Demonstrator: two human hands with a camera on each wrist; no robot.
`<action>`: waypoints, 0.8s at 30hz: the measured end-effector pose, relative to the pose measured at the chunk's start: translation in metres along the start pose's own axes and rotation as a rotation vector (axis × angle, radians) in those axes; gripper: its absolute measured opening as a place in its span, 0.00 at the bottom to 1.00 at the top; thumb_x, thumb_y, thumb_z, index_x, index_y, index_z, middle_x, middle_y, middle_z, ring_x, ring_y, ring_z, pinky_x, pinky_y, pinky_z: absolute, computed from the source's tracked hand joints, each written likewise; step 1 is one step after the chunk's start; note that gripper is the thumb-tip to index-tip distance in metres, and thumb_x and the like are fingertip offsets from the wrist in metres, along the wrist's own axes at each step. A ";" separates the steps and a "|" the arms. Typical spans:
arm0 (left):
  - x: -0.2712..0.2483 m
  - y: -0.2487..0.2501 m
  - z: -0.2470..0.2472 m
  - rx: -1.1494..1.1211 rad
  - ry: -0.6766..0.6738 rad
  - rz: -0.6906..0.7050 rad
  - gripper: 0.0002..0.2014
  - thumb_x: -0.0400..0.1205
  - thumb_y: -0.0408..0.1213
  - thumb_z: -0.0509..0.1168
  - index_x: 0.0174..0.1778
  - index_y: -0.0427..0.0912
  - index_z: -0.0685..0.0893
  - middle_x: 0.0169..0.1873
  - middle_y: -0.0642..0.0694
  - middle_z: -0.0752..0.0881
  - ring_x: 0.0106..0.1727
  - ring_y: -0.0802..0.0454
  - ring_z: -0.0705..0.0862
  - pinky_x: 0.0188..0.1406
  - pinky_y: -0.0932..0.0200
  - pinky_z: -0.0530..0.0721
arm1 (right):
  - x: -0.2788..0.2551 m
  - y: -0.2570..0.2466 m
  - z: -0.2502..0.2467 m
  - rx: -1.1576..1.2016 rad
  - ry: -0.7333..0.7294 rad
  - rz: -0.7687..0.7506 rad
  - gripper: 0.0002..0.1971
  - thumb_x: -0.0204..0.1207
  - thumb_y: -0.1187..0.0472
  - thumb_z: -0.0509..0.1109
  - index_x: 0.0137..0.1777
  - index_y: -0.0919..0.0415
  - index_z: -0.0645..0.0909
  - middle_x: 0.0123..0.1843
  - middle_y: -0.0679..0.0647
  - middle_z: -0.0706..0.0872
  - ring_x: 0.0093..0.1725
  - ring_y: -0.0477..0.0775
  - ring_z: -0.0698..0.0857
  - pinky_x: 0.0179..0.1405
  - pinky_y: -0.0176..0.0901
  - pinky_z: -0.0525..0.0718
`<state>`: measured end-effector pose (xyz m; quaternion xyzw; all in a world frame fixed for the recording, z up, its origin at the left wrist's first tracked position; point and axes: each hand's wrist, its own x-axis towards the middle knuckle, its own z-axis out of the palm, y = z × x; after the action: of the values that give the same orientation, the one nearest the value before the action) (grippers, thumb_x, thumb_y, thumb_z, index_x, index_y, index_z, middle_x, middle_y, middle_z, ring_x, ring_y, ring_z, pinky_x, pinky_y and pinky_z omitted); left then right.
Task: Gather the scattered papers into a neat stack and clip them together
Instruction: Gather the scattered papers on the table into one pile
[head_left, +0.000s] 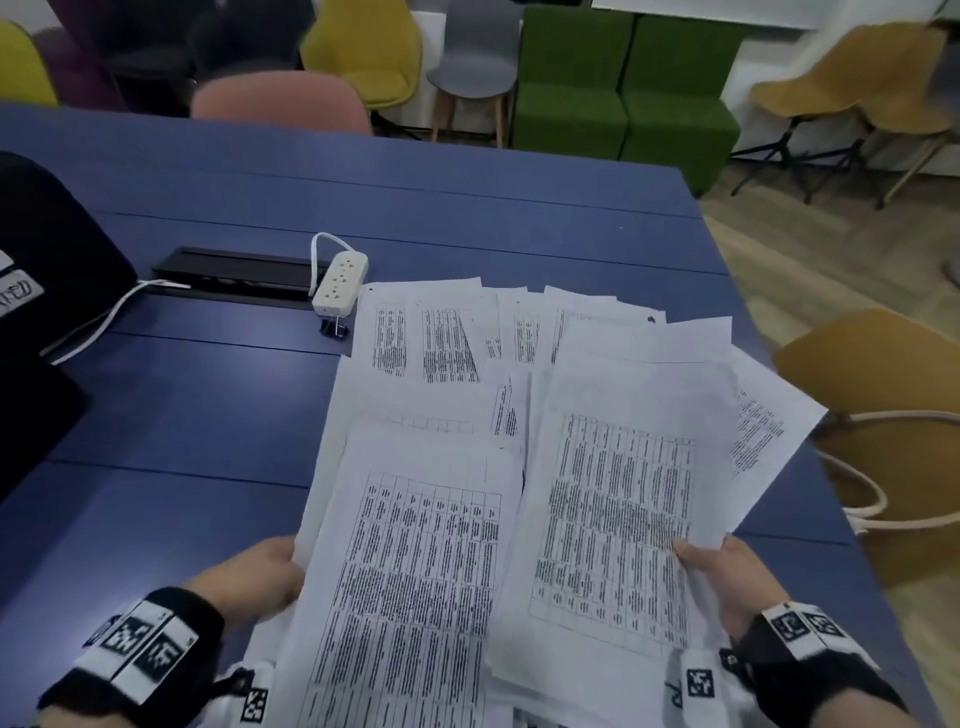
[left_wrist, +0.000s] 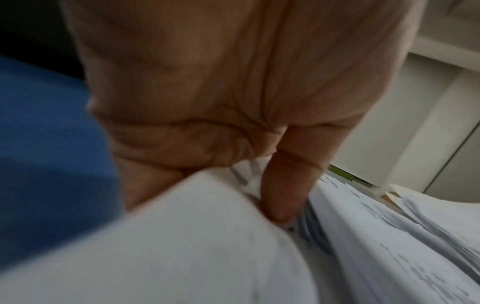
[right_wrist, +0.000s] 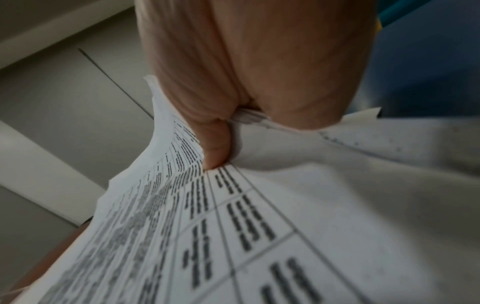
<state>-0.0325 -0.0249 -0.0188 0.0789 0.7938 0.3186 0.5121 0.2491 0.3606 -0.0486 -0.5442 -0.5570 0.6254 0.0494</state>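
Your left hand (head_left: 260, 577) grips the left edge of a loose batch of printed papers (head_left: 415, 571), the thumb (left_wrist: 283, 191) pressed down on top and the other fingers curled underneath, as the left wrist view shows. Your right hand (head_left: 727, 582) pinches a second batch (head_left: 618, 519) at its lower right edge, thumb (right_wrist: 215, 144) on the printed side and the rest of the fingers hidden behind the sheets. The two batches overlap in the middle and are raised toward you above the near part of the blue table (head_left: 208, 415). More sheets (head_left: 467, 332) lie fanned and crooked on the table beyond them, some reaching toward the table's right edge. A black binder clip (head_left: 333, 328) sits on the table just beside the far left corner of that spread, at the near end of a white power strip (head_left: 340, 283). A black bag (head_left: 47, 260) rests at the left side of the table, and a mustard chair (head_left: 883, 415) stands to the right.
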 end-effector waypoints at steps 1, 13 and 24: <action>-0.002 0.003 0.000 -0.012 0.044 -0.010 0.13 0.62 0.35 0.66 0.42 0.38 0.86 0.34 0.51 0.91 0.36 0.52 0.89 0.43 0.55 0.86 | 0.001 -0.001 0.000 -0.028 0.004 0.003 0.07 0.79 0.70 0.68 0.53 0.73 0.78 0.42 0.68 0.85 0.41 0.64 0.83 0.40 0.51 0.80; 0.013 0.023 0.050 -0.059 0.481 0.167 0.09 0.78 0.35 0.72 0.54 0.44 0.86 0.46 0.49 0.89 0.50 0.48 0.88 0.44 0.57 0.82 | -0.004 -0.006 0.002 -0.119 0.008 0.033 0.05 0.79 0.69 0.68 0.50 0.70 0.77 0.37 0.62 0.78 0.36 0.59 0.76 0.35 0.48 0.76; 0.020 0.048 0.044 -0.316 0.420 0.155 0.10 0.76 0.27 0.73 0.49 0.43 0.86 0.46 0.45 0.91 0.50 0.43 0.89 0.59 0.45 0.85 | -0.002 -0.005 0.002 -0.158 0.006 0.036 0.12 0.79 0.69 0.68 0.60 0.73 0.75 0.46 0.64 0.81 0.45 0.61 0.79 0.44 0.50 0.79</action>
<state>-0.0141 0.0409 -0.0179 -0.0095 0.8146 0.4861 0.3163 0.2458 0.3600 -0.0439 -0.5584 -0.5944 0.5787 -0.0034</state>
